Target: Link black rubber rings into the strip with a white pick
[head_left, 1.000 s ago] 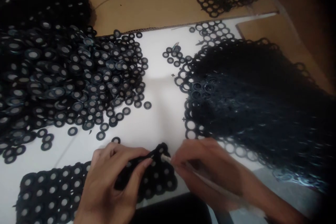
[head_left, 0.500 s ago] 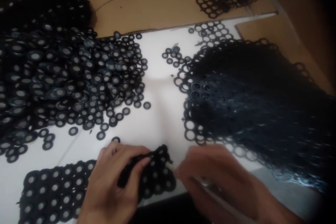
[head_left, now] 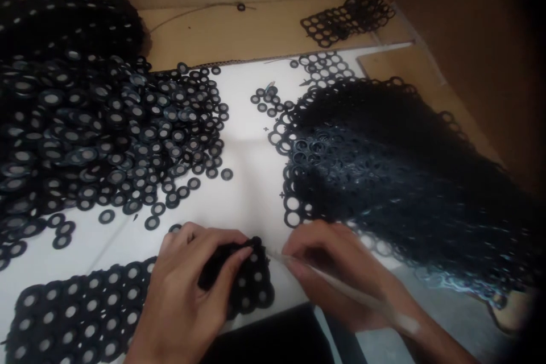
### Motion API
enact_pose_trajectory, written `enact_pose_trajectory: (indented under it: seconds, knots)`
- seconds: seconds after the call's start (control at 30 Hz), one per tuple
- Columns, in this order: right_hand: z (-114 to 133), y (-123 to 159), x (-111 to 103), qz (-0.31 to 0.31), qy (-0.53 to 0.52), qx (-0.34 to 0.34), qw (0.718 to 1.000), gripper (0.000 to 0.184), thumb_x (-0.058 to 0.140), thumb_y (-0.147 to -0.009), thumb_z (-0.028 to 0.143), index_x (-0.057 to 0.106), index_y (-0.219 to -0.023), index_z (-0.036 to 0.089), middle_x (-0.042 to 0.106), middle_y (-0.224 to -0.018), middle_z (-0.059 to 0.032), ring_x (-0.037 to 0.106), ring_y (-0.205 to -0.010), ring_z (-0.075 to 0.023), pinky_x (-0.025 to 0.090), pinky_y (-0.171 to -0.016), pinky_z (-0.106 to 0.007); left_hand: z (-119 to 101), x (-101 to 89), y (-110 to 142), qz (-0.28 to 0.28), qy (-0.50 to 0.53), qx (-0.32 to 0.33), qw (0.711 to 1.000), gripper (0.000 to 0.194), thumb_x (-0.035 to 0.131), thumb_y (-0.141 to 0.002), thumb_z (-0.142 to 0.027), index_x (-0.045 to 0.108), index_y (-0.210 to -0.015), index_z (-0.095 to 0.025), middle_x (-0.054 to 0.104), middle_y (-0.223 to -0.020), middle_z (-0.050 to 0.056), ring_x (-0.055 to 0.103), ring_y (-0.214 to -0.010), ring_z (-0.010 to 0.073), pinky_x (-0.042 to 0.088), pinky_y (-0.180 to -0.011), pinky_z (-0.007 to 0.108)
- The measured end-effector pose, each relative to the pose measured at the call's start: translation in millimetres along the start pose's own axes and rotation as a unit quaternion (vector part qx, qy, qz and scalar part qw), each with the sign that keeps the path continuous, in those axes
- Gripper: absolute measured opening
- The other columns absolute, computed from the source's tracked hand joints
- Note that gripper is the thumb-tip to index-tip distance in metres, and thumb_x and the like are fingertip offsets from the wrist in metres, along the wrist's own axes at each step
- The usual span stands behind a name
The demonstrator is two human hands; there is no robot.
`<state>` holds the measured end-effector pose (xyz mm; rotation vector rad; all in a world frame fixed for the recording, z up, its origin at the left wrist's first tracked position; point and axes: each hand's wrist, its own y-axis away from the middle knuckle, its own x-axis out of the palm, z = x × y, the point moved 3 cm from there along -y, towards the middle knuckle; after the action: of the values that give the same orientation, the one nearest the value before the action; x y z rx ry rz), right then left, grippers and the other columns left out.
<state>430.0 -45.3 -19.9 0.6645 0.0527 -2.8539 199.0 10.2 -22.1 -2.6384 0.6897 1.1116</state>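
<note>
Black sheet, discs seemingly unremoved, is being pinched by left hand, a pale stick by right hand; beyond the sheet, detached discs are lying.

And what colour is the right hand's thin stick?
The stick looks whitish; the head view shows it.

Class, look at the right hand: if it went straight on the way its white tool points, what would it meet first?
Probably the upper right corner of the black sheet pinched by the left hand; the gap between white tool and sheet is hard to judge.
</note>
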Motion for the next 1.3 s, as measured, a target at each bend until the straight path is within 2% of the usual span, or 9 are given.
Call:
enact_pose_trajectory:
  seconds: [0.27,0.5,0.87,1.0,1.07,1.1,1.17,1.23,1.3]
  knots:
    - [4.0,0.0,-10.7,-0.013,0.021,-0.047,0.999,0.016,0.066,-0.099,0.014,0.061,-0.11,0.024,0.067,-0.08,0.0046,0.062,-0.065,-0.0111,0.046,-0.066,-0.024,2.6,1.3,1.4,-0.012,0.008,-0.024,1.0,0.013,0.071,-0.102,-0.03,0.074,-0.113,-0.036,0.076,-0.097,-0.002,0.068,-0.093,0.0225,0.053,-0.085,0.041]
    - [-1.3,4.2,-13.0,-0.006,0.056,-0.029,0.998,0.016,0.071,-0.101,0.021,0.061,-0.112,0.026,0.072,-0.089,0.0029,0.067,-0.075,-0.0132,0.047,-0.073,-0.025,-2.7,0.8,0.9,-0.013,0.035,-0.04,0.998,0.015,0.068,-0.104,-0.028,0.076,-0.113,-0.037,0.076,-0.099,-0.003,0.066,-0.096,0.0224,0.052,-0.084,0.042]
    - [9.0,-32.8,-10.6,0.145,0.115,-0.069,0.98,0.014,0.062,-0.11,0.03,0.064,-0.123,0.026,0.077,-0.09,0.0039,0.068,-0.069,-0.0115,0.044,-0.066,-0.022,-0.8,-0.3,8.2,-0.038,0.073,-0.036,0.996,0.014,0.067,-0.102,-0.019,0.072,-0.102,-0.032,0.074,-0.095,-0.004,0.07,-0.092,0.0163,0.057,-0.079,0.032]
    - [21.6,-14.2,-24.5,0.062,0.095,-0.088,0.99,0.018,0.067,-0.109,0.034,0.068,-0.126,0.027,0.08,-0.099,0.0003,0.075,-0.082,-0.0138,0.052,-0.078,-0.023,-2.2,-1.8,5.8,-0.046,0.073,-0.022,0.996,0.012,0.069,-0.101,-0.019,0.072,-0.102,-0.031,0.074,-0.093,-0.006,0.07,-0.088,0.0136,0.055,-0.076,0.028]
    - [27.8,-2.8,-32.1,0.014,0.06,-0.091,0.994,0.007,0.063,-0.11,0.026,0.069,-0.11,0.025,0.076,-0.083,0.0021,0.071,-0.069,-0.0123,0.051,-0.07,-0.023,-3.4,-3.1,3.9,-0.045,0.08,0.011,0.996,0.016,0.068,-0.101,-0.016,0.071,-0.105,-0.031,0.075,-0.094,-0.006,0.069,-0.09,0.0133,0.055,-0.079,0.027]
    - [29.2,1.0,-31.9,0.003,0.044,-0.084,0.995,0.012,0.06,-0.111,0.024,0.068,-0.103,0.024,0.075,-0.079,0.0022,0.07,-0.066,-0.012,0.051,-0.066,-0.023,-3.9,-4.0,3.7,-0.042,0.087,0.029,0.995,0.018,0.067,-0.102,-0.013,0.071,-0.107,-0.031,0.075,-0.096,-0.005,0.069,-0.093,0.0133,0.055,-0.081,0.027]
    - [28.9,3.9,-23.6,-0.04,0.023,-0.067,0.997,0.018,0.067,-0.108,0.028,0.062,-0.092,0.024,0.077,-0.086,0.0001,0.074,-0.074,-0.014,0.054,-0.069,-0.023,-4.9,-5.8,5.5,-0.028,0.096,0.063,0.993,0.024,0.064,-0.102,-0.01,0.071,-0.111,-0.03,0.076,-0.102,-0.004,0.07,-0.098,0.0136,0.056,-0.085,0.026]
    - [25.3,1.4,-4.3,-0.066,-0.002,-0.053,0.996,0.032,0.082,-0.097,0.038,0.055,-0.088,0.023,0.079,-0.102,-0.0033,0.078,-0.099,-0.0205,0.058,-0.086,-0.027,-5.7,-9.2,9.5,-0.02,0.096,0.089,0.991,0.03,0.062,-0.102,-0.007,0.072,-0.117,-0.031,0.076,-0.111,-0.003,0.07,-0.105,0.0146,0.056,-0.09,0.026]
    - [22.8,-3.4,17.5,-0.077,-0.036,-0.072,0.994,0.036,0.084,-0.096,0.034,0.051,-0.086,0.024,0.074,-0.093,-0.0009,0.076,-0.089,-0.0175,0.057,-0.078,-0.024,-5.2,-14.9,14.1,-0.023,0.078,0.095,0.992,0.036,0.059,-0.104,-0.008,0.071,-0.127,-0.032,0.074,-0.121,-0.001,0.071,-0.112,0.0157,0.057,-0.095,0.026]
